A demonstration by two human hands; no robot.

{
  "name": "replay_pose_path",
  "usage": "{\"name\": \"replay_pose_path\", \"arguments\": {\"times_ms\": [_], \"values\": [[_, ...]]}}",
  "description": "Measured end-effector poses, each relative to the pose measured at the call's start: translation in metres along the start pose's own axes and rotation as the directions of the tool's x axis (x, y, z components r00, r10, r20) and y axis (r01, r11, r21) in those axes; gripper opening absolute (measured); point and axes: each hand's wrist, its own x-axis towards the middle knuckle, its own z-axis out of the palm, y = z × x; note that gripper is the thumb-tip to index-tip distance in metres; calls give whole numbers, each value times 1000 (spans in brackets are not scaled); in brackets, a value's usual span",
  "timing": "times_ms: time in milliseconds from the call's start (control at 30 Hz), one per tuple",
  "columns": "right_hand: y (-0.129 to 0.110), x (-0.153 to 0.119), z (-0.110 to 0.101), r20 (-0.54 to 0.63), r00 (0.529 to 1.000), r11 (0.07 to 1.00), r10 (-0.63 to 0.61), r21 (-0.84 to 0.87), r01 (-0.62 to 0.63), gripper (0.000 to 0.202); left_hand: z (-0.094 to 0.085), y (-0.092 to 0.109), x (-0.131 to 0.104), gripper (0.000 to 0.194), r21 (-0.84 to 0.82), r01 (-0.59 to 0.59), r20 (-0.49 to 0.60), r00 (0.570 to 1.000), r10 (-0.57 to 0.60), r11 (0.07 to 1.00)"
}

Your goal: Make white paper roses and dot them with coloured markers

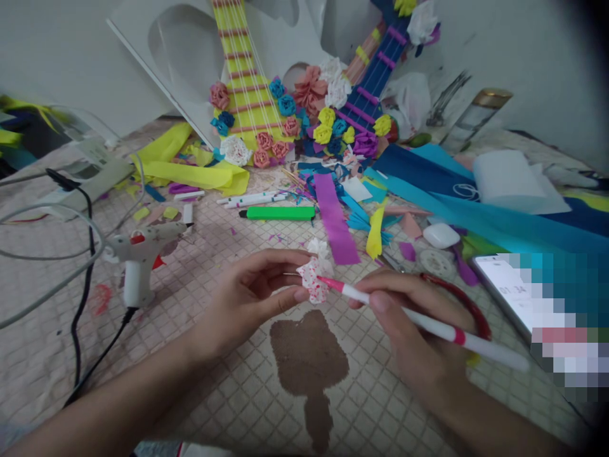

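Between the thumb and fingers of my left hand (259, 285) is a small white paper flower (314, 279) dotted with pink-red specks. My right hand (419, 324) grips a white felt-tip marker (428, 322) with a pink band, held like a pen. Its pink tip touches the flower's speckled petals. A second, plainer white part of the flower shows just behind the dotted one. Beyond the hands lie a green marker (280, 213) and a purple crepe paper strip (337, 219).
At left stands a glue gun (137, 254) with its cable. Paper guitars, yellow (247, 89) and blue (375, 82), lean at the back among paper roses. A phone (509, 292), a white paper roll (507, 181) and blue crepe paper (457, 203) lie at right. Scraps litter the quilted cloth.
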Motion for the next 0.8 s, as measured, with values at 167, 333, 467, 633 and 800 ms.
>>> {"name": "replay_pose_path", "arguments": {"times_ms": [167, 333, 467, 633, 800], "values": [[1, 0, -1, -89, 996, 998, -30, 59, 35, 17, 0, -1, 0, 28, -14, -10, 19, 1000, 10, 1000], [0, 0, -1, -15, 1000, 999, -23, 26, 23, 15, -1, -2, 1, 29, -31, -9, 25, 1000, 10, 999], [3, 0, 1, -95, 995, 997, -42, 67, 48, 16, -2, -4, 1, 30, -43, -32, 44, 998, 34, 999], [-1, 1, -1, -24, 997, 997, -79, 19, 79, 16, -2, -3, 0, 30, -54, -4, 53, 999, 7, 999], [-6, 2, -3, 75, 997, 997, -32, -71, 37, 14, -1, -2, 0, 30, -53, 20, 63, 998, -17, 998]]}}
